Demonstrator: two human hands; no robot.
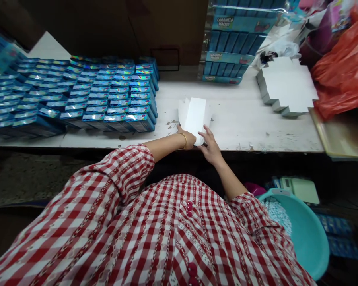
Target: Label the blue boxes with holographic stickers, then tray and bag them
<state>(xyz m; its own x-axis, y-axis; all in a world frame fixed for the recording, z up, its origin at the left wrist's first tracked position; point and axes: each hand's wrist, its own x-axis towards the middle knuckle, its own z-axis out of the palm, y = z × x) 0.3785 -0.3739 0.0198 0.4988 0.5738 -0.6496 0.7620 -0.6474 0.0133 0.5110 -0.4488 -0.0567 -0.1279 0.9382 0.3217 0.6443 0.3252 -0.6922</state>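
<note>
A white folding carton (197,115), partly folded with its side flaps raised, lies near the front edge of the table. At its near left corner, my left hand (188,140), with a gold bracelet at the wrist, is closed on the cardboard. My right hand (210,146) grips the near right corner with bent fingers, its thumb low by the near end. The fingers of the left hand are partly hidden by the hand itself. A stack of flat white carton blanks (289,85) lies to the right.
Rows of filled-looking blue boxes (113,95) stand at the left. Clear-wrapped blue display packs (226,55), lettered "CARAMELO MACIZO", stand at the back. Red plastic bags (346,75) are at the right. Below the table, a turquoise basin (312,246) holds small wrapped pieces (279,214).
</note>
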